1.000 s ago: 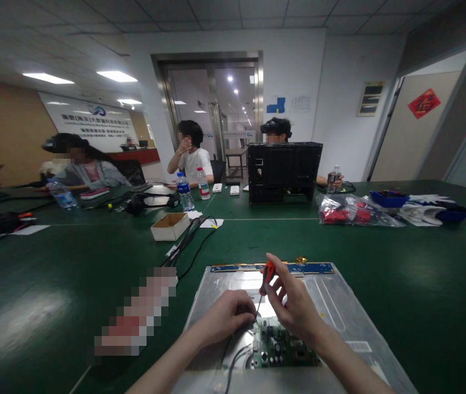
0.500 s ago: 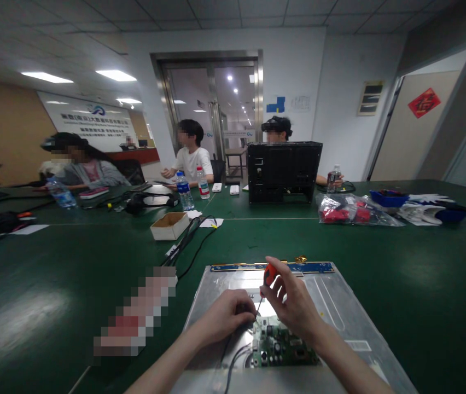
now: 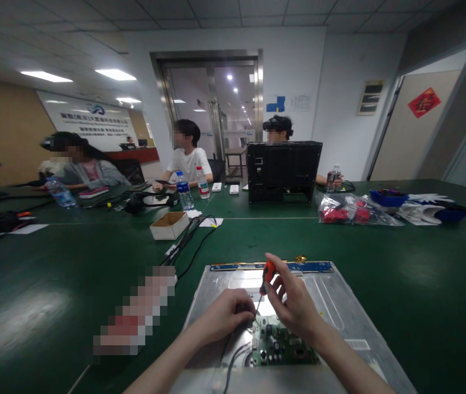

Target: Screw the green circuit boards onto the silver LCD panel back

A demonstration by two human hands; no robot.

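Fingers of my right hand [image 3: 296,303] are closed on the orange handle of a screwdriver [image 3: 269,270], the forefinger resting on its top end. It tilts slightly, handle up and tip down, the thin shaft pointing to the upper left corner of a green circuit board [image 3: 276,346]. My left hand [image 3: 228,312] is at that same corner, thumb and forefinger bunched close around the tip; whether they pinch anything there I cannot tell.

The board lies on a silver metal panel [image 3: 351,320], flat on the green bench [image 3: 73,262] in front of me. A narrow blue strip [image 3: 319,267] runs along the panel's far edge, and dark wires [image 3: 229,366] curve across it, left of the board.

Beyond the panel, to the left, are an open white box [image 3: 162,232] and black cables [image 3: 191,235]. Farther back stand a blue-capped bottle [image 3: 184,192], a red-capped bottle [image 3: 202,185] and an upright black case [image 3: 286,172]. Right of the case, a clear bag [image 3: 356,212] with red contents lies near white gloves [image 3: 421,213]. Across the bench sits a person in a white shirt [image 3: 192,161]; another, wearing a headset [image 3: 274,122], is behind the case.
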